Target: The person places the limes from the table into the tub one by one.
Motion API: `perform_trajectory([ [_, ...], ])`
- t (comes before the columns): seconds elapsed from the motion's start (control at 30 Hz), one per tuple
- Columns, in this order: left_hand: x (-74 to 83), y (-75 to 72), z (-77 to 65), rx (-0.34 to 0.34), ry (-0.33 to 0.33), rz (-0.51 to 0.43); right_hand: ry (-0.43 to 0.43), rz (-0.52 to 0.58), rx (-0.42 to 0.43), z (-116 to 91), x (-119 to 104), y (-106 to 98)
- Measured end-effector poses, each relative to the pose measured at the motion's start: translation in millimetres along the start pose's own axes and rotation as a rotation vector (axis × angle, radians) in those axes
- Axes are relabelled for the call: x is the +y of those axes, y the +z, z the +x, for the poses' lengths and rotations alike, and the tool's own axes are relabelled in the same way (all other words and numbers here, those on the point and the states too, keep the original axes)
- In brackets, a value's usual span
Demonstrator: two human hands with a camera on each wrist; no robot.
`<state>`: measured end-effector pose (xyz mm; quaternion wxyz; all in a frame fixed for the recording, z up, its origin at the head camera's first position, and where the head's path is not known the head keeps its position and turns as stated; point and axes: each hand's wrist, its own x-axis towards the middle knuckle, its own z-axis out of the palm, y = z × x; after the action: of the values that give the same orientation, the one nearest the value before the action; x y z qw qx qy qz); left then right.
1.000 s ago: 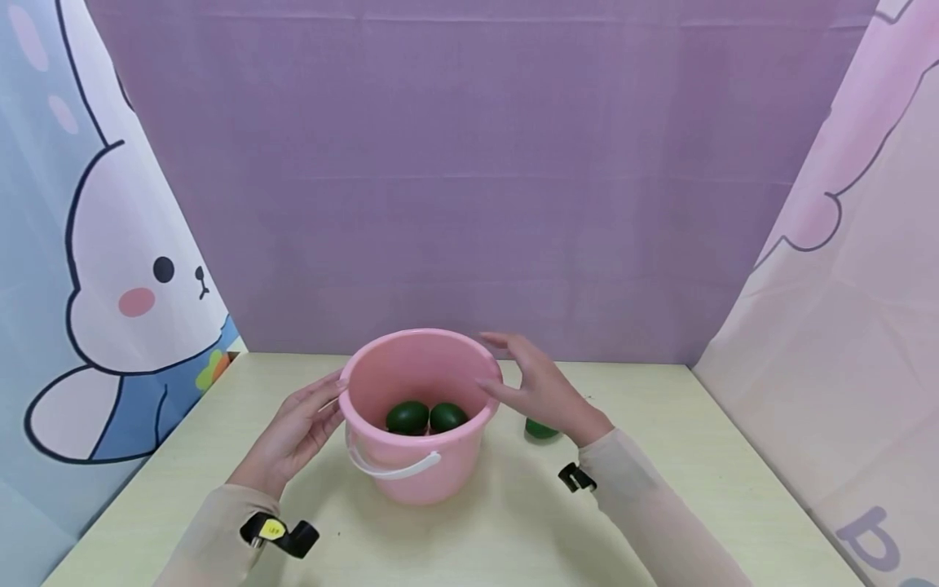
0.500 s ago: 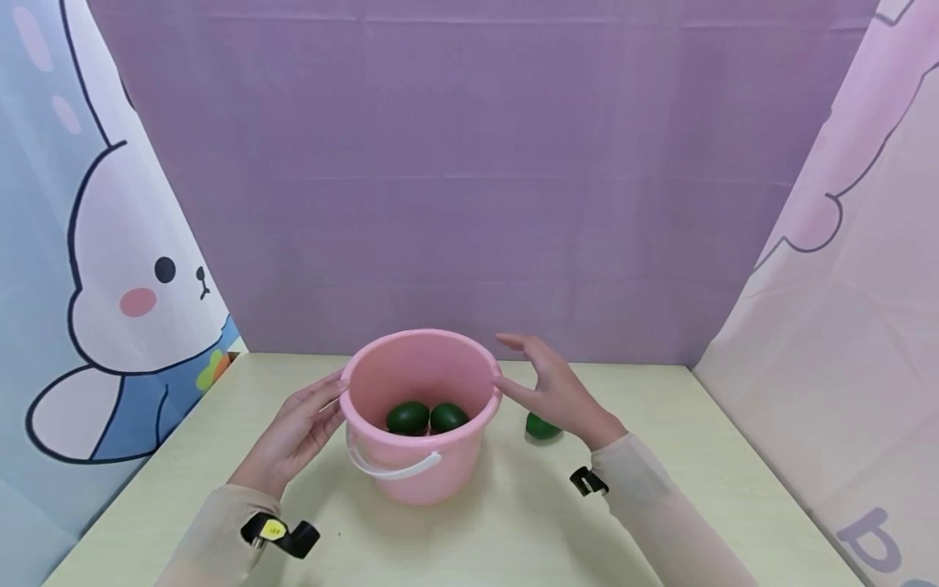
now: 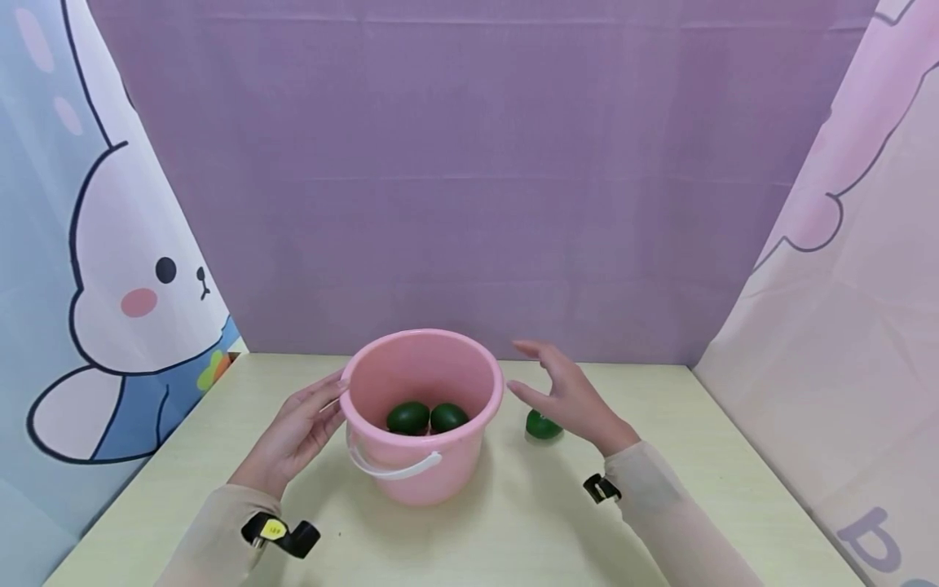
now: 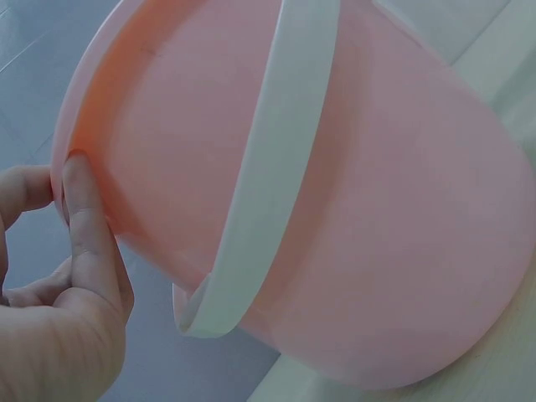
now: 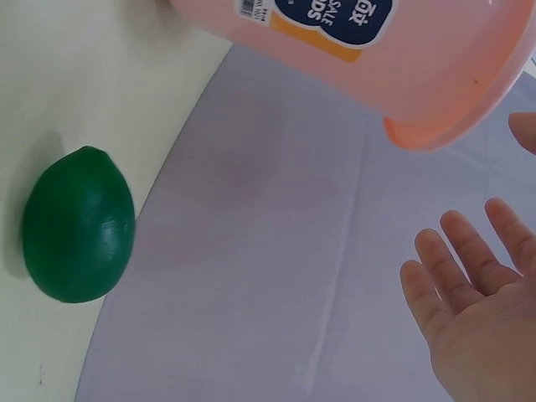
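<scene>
A pink bucket stands upright on the table, its white handle hanging down on the near side. Inside lie two dark green, lemon-shaped fruits. My left hand pinches the bucket's rim at its left, and the left wrist view shows fingers on both sides of that rim. Off the rim's right side, my right hand hovers with fingers spread and nothing in them. Below it, a loose green lemon-shaped fruit rests on the table, seen whole in the right wrist view.
The pale wooden table ends at a purple cloth backdrop. Printed cloth panels border it: a rabbit panel on the left, a pink one on the right.
My right hand has moved away from the bucket's rim to the right, uncovering more of the loose green fruit. The left hand and the bucket have stayed still.
</scene>
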<state>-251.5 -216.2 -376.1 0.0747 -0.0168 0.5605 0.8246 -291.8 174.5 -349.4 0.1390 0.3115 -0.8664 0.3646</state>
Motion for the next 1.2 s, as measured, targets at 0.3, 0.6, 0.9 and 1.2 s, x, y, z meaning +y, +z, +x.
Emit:
perform_trajectory([
  [0.3,-1.8,-1.1,2.0,-0.01,0.011,-0.006,0.051,0.002,-0.001,-11,14,3],
  [0.6,-3.2,-2.3,2.8,-0.002,0.012,0.002,0.081,0.005,0.001,-19,24,4],
  [0.9,-2.6,-1.9,3.3,-0.006,0.005,-0.005,0.122,-0.01,0.002,-28,38,6],
  [1.2,-1.9,-2.2,2.5,0.002,-0.002,-0.014,0.144,-0.028,0.012,-32,56,9],
])
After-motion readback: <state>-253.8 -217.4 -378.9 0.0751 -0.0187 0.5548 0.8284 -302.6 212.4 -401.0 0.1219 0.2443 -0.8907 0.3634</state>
